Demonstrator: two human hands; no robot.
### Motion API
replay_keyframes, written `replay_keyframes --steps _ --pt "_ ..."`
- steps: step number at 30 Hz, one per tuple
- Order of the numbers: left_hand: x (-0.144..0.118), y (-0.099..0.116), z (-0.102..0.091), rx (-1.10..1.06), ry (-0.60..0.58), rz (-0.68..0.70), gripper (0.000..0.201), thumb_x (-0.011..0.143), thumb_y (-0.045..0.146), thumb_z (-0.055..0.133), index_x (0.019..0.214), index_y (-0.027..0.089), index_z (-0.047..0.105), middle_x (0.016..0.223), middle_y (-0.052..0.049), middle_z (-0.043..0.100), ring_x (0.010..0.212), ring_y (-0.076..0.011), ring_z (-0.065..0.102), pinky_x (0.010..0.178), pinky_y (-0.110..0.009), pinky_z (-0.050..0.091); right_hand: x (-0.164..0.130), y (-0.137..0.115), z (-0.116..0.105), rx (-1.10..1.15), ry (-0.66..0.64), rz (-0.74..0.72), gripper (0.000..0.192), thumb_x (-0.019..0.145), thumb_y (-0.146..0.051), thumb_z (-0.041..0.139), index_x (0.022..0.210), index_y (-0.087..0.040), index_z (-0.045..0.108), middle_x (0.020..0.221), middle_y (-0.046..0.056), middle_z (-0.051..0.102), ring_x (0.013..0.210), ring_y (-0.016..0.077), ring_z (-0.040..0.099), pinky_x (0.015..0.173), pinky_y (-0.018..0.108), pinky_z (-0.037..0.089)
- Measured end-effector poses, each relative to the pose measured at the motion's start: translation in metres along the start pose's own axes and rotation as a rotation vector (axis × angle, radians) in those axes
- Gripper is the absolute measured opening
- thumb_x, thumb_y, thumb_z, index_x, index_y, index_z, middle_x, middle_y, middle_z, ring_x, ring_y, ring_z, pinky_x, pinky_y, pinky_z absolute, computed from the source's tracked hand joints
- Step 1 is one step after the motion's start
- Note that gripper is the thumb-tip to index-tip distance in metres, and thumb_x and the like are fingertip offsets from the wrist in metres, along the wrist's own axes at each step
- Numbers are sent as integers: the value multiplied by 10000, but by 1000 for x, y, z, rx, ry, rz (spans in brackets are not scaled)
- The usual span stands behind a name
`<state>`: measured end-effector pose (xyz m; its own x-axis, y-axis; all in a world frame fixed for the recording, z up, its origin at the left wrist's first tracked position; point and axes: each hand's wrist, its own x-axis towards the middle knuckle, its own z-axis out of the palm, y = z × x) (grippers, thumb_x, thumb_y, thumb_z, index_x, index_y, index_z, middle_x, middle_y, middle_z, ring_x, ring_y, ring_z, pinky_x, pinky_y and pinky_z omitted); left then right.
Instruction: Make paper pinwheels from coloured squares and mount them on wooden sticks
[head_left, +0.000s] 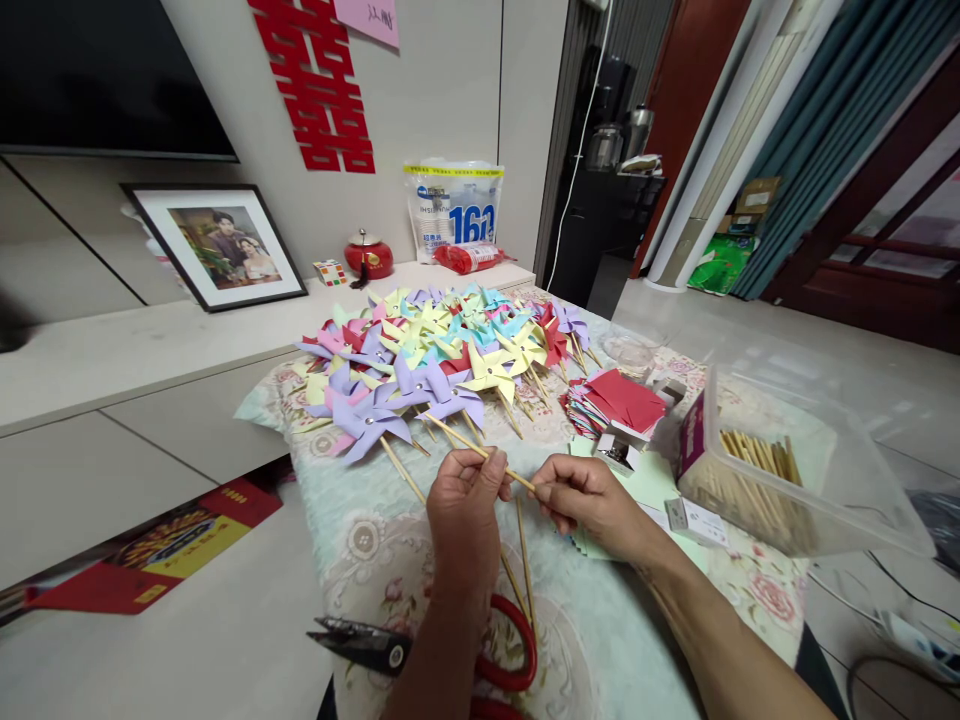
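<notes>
A thin wooden stick slants across the front of the table between my two hands. My left hand is closed around its middle, thumb on top. With thumb and fingers, my right hand pinches the stick's near end; whether a small part sits in those fingertips is hidden. Just beyond my left hand lie purple paper pinwheels on sticks. Below my hands are two loose sticks. Under my left forearm rest scissors with red handles and dark blades, partly covered by the arm.
A pile of coloured pinwheels covers the table's far side. At right are red paper squares, an opened small box of metal bits, another small box and a clear bin of sticks. A framed photo stands on the cabinet.
</notes>
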<state>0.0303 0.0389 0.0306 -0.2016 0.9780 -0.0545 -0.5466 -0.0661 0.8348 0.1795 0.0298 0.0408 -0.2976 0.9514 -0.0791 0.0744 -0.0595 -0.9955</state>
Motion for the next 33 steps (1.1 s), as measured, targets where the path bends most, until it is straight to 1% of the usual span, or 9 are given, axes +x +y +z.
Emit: replay_keyframes --steps 3,7,11,14,18,22,25,29,33 --pt "0 1 0 -4 -1 6 308 659 312 838 694 189 558 552 57 593 502 -83 502 547 -216 408 0 -1 1 -12 25 4 185 817 -340 649 759 -166 627 577 -50 524 474 82 472 478 215 343" --pt "0 -1 -2 6 -15 -17 296 680 316 827 717 188 563 551 55 594 507 -85 507 541 -213 407 1 0 1 -23 -19 25 249 835 -403 631 772 -162 623 615 -27 569 478 90 484 479 225 337" --pt "1 -3 -3 104 -18 -42 310 728 403 787 803 163 606 631 21 634 514 -89 512 518 -221 409 -3 -6 1 -241 33 14 250 830 -383 617 692 -178 581 564 -47 497 490 95 425 484 227 308" --pt "3 -3 -5 169 152 8 370 795 450 705 983 139 632 787 -25 673 597 -107 571 526 -226 437 -14 -11 4 -491 173 2 245 852 -323 551 649 -188 542 567 -42 486 532 108 426 518 235 293" --pt "9 -3 -8 150 348 116 349 746 293 699 1046 136 614 992 -68 670 650 -108 612 507 -218 440 -40 -5 16 -861 278 86 254 889 -293 488 662 -193 542 604 -6 585 592 151 533 577 268 294" --pt "12 -4 -11 140 370 164 322 692 176 644 1012 147 616 1025 -66 671 640 -103 624 496 -211 433 -66 10 35 -1078 215 239 233 911 -279 468 734 -200 597 730 57 703 670 213 636 584 290 286" --pt "12 -5 -12 138 352 160 317 671 157 620 988 146 620 993 -62 680 621 -99 617 495 -210 430 -77 11 44 -1103 136 267 249 929 -340 492 761 -206 618 772 74 723 688 232 657 586 296 293" --pt "10 -5 -12 152 317 130 316 647 168 624 962 143 627 964 -59 689 596 -95 602 500 -212 430 -81 -8 42 -1008 76 234 214 918 -336 531 772 -215 629 777 43 721 686 196 647 593 273 318" --pt "8 -4 -11 217 269 85 314 645 195 625 954 144 639 938 -53 697 589 -93 585 516 -216 432 -64 -44 27 -1068 61 96 169 906 -216 523 762 -197 609 791 36 699 691 167 624 609 254 332"
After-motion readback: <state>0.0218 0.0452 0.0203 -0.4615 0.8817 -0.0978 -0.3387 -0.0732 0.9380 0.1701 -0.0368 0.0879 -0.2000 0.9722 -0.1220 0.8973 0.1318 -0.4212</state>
